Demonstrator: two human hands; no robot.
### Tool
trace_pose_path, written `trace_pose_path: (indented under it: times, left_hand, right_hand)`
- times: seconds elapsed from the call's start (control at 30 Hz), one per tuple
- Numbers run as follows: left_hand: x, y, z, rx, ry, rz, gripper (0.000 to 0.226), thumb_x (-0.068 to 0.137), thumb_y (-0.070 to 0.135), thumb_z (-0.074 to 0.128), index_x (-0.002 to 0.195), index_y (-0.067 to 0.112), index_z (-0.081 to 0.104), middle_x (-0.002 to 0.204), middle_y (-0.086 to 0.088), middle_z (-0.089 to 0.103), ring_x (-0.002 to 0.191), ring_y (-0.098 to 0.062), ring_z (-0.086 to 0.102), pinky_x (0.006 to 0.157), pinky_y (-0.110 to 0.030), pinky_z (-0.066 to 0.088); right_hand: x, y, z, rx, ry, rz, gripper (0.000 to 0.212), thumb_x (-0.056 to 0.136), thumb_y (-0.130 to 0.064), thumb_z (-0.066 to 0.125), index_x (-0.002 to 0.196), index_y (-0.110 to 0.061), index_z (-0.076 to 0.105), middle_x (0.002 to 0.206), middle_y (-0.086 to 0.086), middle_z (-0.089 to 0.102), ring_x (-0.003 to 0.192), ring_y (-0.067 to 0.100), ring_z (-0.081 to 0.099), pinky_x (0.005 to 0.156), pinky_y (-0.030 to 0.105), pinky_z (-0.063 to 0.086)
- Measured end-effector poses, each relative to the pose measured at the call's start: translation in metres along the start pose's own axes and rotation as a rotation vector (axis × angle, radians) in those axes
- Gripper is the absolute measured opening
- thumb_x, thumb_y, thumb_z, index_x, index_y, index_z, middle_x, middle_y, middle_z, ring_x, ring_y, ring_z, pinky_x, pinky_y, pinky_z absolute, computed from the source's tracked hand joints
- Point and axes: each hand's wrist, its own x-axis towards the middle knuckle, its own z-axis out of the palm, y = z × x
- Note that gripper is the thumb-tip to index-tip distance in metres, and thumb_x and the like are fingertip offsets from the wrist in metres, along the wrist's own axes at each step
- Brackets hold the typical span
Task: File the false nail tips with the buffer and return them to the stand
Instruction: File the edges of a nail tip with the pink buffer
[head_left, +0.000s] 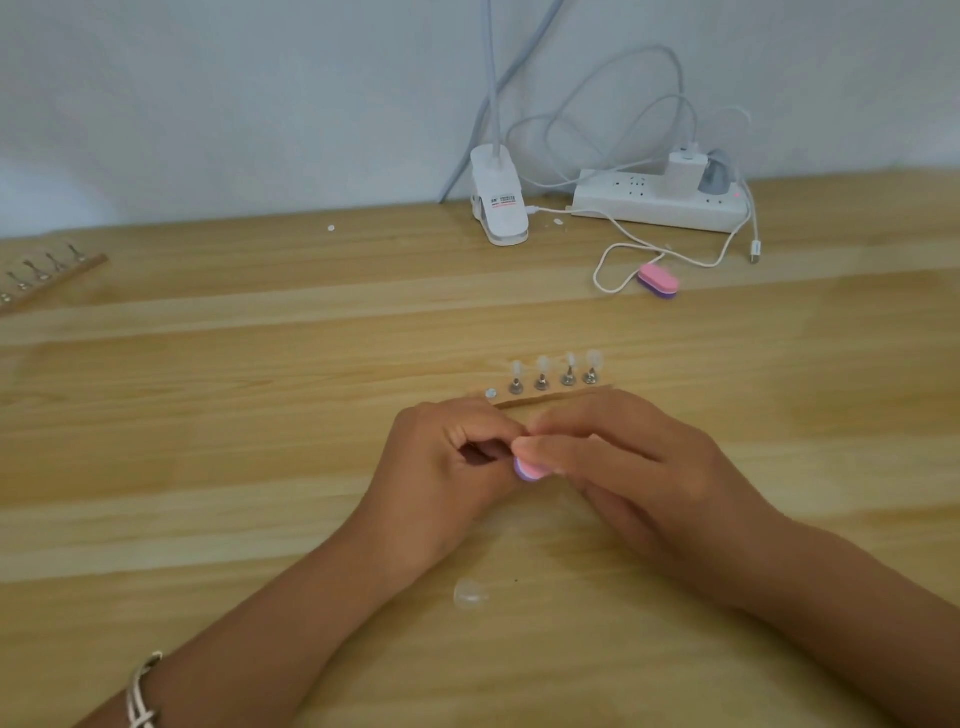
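A wooden stand (524, 400) lies just beyond my hands, with several clear nail tips (569, 361) upright on metal holders and one bare spot at its left end. My right hand (618, 462) grips a small pink and purple buffer (529, 470). My left hand (457, 462) has its fingers curled and pinched up against the buffer; what it pinches is hidden between the fingertips. One loose clear nail tip (470, 592) lies on the table between my forearms.
A second pink buffer (658, 280) lies at the back right beside a white cable (613, 270). Behind it are a white power strip (660, 205) and a clip lamp base (498, 202). Another wooden stand (49, 283) with metal holders sits at the far left.
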Motion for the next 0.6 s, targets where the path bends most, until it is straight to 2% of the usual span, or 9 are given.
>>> trace_pose_path:
  times: [0.1,0.17,0.23,0.3,0.4,0.5,0.6]
  left_hand:
    - [0.001,-0.001,0.001,0.001,-0.006,-0.024,0.012,0.071,0.007,0.083,0.075,0.017,0.079,0.065,0.005,0.067,0.055,-0.008,0.058,0.054,-0.022,0.044]
    - [0.001,0.000,0.000,-0.003,-0.009,-0.007,0.007,0.071,0.016,0.082,0.076,0.019,0.078,0.064,0.004,0.066,0.055,-0.009,0.058,0.054,-0.022,0.045]
    - [0.000,0.001,-0.001,-0.001,-0.003,0.008,0.011,0.067,0.026,0.075,0.076,0.021,0.078,0.065,0.002,0.067,0.057,-0.012,0.059,0.054,-0.025,0.047]
    - [0.000,0.000,0.000,-0.004,-0.008,0.002,0.008,0.069,0.019,0.081,0.076,0.020,0.078,0.064,0.002,0.066,0.056,-0.011,0.058,0.053,-0.026,0.046]
    - [0.001,0.000,0.001,-0.011,-0.011,-0.016,0.015,0.073,0.007,0.082,0.077,0.021,0.078,0.063,0.006,0.064,0.054,-0.007,0.056,0.053,-0.022,0.044]
    - [0.000,0.000,0.000,0.003,-0.013,0.006,0.016,0.073,0.010,0.079,0.074,0.026,0.076,0.062,0.009,0.064,0.056,-0.005,0.056,0.055,-0.020,0.043]
    - [0.000,-0.001,0.000,-0.006,-0.016,-0.006,0.014,0.073,0.009,0.081,0.076,0.023,0.078,0.065,0.006,0.066,0.056,-0.006,0.058,0.055,-0.021,0.045]
  right_hand:
    - [-0.001,0.010,-0.007,-0.033,0.006,0.045,0.027,0.096,0.002,0.054,0.114,-0.003,0.074,0.115,0.007,0.069,0.100,0.021,0.066,0.086,0.030,0.052]
    - [-0.002,0.010,-0.005,-0.021,-0.002,0.044,0.028,0.093,0.005,0.060,0.116,-0.004,0.073,0.116,0.007,0.068,0.102,0.020,0.065,0.087,0.029,0.052]
    - [-0.002,0.005,-0.001,0.009,-0.017,0.009,0.028,0.097,0.001,0.058,0.120,-0.006,0.071,0.117,0.008,0.067,0.103,0.020,0.065,0.087,0.028,0.051]
    - [-0.002,0.007,-0.003,-0.005,-0.016,0.003,0.025,0.100,-0.004,0.055,0.119,-0.006,0.071,0.117,0.007,0.067,0.103,0.020,0.065,0.087,0.028,0.051]
    - [-0.001,0.012,-0.009,-0.051,0.005,0.032,0.024,0.095,0.001,0.060,0.114,-0.004,0.073,0.115,0.008,0.068,0.100,0.021,0.066,0.085,0.031,0.053]
    - [-0.001,0.002,-0.004,-0.058,0.003,-0.018,0.026,0.097,-0.001,0.056,0.117,-0.005,0.073,0.113,0.010,0.068,0.098,0.022,0.065,0.084,0.026,0.051]
    - [-0.002,0.007,-0.007,-0.114,-0.007,-0.013,0.028,0.097,-0.001,0.051,0.114,-0.005,0.074,0.112,0.011,0.070,0.095,0.026,0.067,0.079,0.034,0.054]
